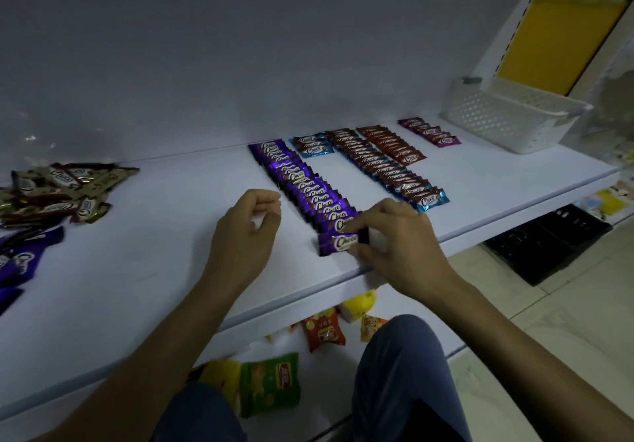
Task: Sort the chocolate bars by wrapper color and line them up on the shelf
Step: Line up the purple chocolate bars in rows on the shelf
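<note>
My right hand pinches a purple bar at the purple row's six-o'clock end, grouping colours; left hand loosely curled, empty.

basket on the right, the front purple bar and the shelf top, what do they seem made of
The basket: likely rigid white plastic, matte, with moulded rows of small holes in its walls. The purple bar: wrapper looks like thin glossy film or foil, judging by its sheen and sealed ends. The shelf: smooth matte white, painted metal or laminate; the view cannot settle which.
</note>
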